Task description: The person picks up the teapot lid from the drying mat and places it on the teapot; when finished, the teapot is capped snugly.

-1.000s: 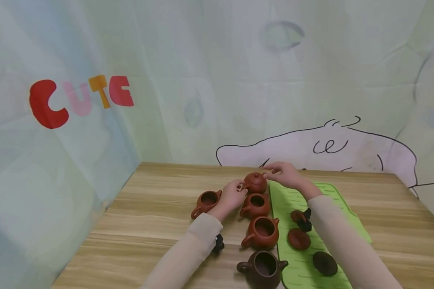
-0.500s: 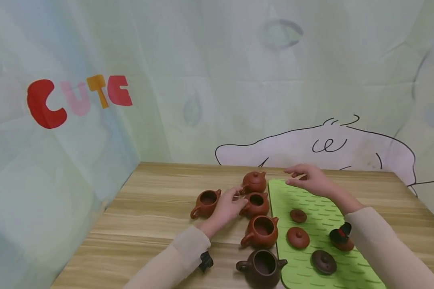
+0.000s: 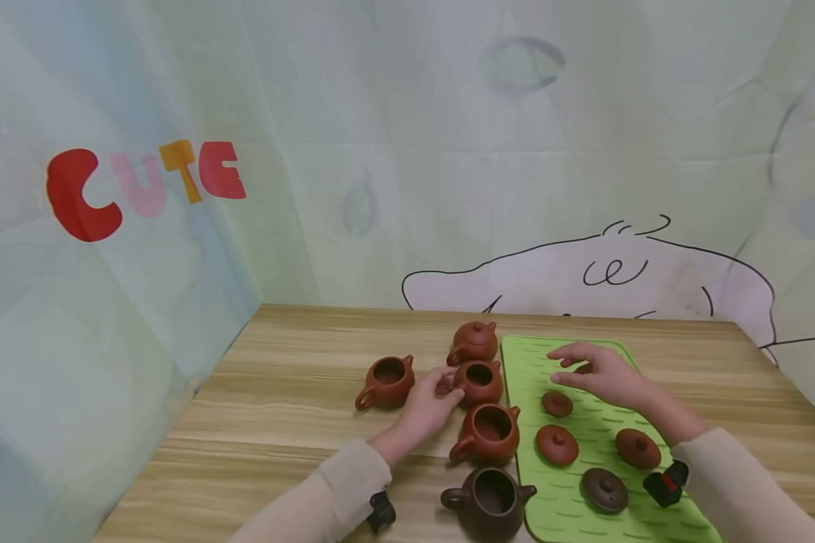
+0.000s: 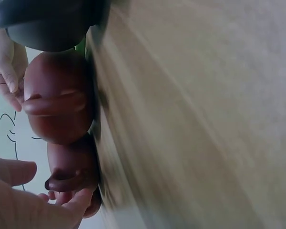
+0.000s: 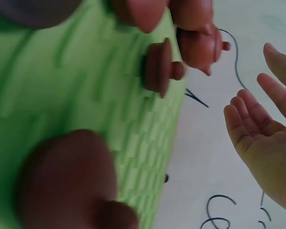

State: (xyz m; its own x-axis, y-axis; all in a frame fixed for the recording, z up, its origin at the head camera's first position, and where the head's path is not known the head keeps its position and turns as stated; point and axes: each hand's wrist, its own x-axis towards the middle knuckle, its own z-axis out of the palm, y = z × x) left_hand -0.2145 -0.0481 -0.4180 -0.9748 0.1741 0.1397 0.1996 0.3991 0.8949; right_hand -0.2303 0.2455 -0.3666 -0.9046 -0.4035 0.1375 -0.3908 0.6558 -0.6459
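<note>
With left hand point(image 3: 424, 407), digits apart at handle point(image 4: 66, 183), best steady round lidless reddish-brown clay teapot point(image 3: 483, 392) beside green ridged mat point(image 3: 530, 362); with right hand point(image 3: 604, 375), digits apart, pinch small round reddish-brown lid point(image 3: 555, 406) by knob point(image 5: 177, 71).

Soft, muted, even light fills the head view, with faint shadows on the surface point(image 3: 278, 422); in the left wrist view the surface looks hazy and the near dark teapot point(image 4: 47, 28) blurred, while in the right wrist view the near lid point(image 5: 66, 181) is dim and out of focus
</note>
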